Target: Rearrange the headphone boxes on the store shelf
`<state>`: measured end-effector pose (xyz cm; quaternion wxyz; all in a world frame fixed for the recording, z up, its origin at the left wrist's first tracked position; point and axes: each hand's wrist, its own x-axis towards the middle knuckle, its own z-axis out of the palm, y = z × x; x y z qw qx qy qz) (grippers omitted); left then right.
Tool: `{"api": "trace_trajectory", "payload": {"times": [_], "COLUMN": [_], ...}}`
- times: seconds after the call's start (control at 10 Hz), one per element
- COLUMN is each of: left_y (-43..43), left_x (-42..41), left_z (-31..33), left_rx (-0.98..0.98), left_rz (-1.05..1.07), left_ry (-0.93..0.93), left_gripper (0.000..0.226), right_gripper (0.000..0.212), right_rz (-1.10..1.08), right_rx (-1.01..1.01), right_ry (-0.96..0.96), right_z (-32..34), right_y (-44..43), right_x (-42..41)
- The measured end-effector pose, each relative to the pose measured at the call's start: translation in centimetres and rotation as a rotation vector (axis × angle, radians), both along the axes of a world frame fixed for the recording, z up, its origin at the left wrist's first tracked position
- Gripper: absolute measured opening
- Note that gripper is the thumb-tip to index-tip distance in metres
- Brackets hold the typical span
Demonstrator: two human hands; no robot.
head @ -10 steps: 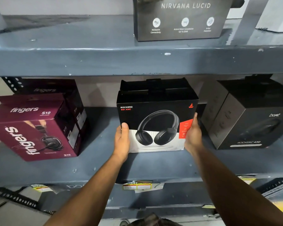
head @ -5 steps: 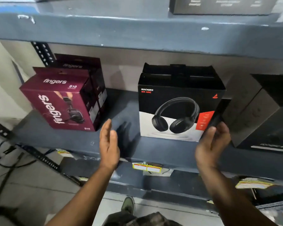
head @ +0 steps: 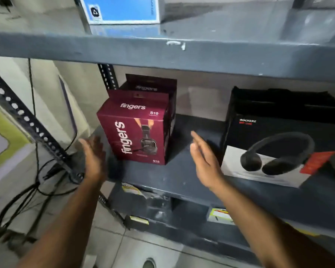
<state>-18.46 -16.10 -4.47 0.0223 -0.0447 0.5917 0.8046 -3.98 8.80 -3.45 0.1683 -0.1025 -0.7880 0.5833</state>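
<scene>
A maroon Fingers S10 box (head: 135, 132) stands upright on the grey shelf (head: 182, 176), with a second maroon Fingers box (head: 153, 84) directly behind it. My left hand (head: 94, 157) is open to the box's lower left, palm facing it, not touching. My right hand (head: 203, 159) is open on the box's right side, also apart from it. The two palms face each other across the front box. A black and white Rockerz headphone box (head: 275, 144) stands on the same shelf to the right of my right hand.
The shelf above (head: 162, 53) overhangs closely and carries a blue and white box (head: 122, 10). A perforated black upright (head: 27, 120) slants at the left, with black cables (head: 37, 180) hanging beside it. Price tags (head: 132, 190) stick to the shelf's front lip.
Both hands let go of the Rockerz box and moved left to either side of the front Fingers box. The view also swung left, so the Rockerz box now sits at the right.
</scene>
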Motion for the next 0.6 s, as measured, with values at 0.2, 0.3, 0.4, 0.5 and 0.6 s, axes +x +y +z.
{"api": "trace_trajectory", "payload": {"times": [0.2, 0.3, 0.4, 0.5, 0.6], "left_y": [0.3, -0.5, -0.2, -0.9, -1.8], "left_x": [-4.2, -6.2, -6.4, -6.1, -5.5], "left_z": [-0.7, -2.0, -2.4, -1.6, -1.9], "left_rx": [-0.086, -0.244, -0.284, -0.232, -0.215], "left_rz": [-0.353, -0.459, -0.458, -0.394, -0.275], "left_ry": [0.028, 0.132, 0.174, 0.201, 0.177], "left_gripper": [0.066, 0.096, 0.098, 0.082, 0.083], "right_gripper": [0.109, 0.116, 0.118, 0.105, 0.074], "right_rz": [-0.144, -0.124, -0.148, -0.265, -0.344], "right_rx": [-0.528, -0.564, -0.578, -0.574, -0.514], "right_ry": [-0.053, -0.028, -0.013, -0.008, 0.035], "right_z": [-0.1, -2.1, -3.9, -0.9, -0.1], "right_y": [-3.3, -4.3, -3.8, -5.9, -6.5], "right_x": [-9.3, -11.3, -11.8, -10.3, -8.2]}}
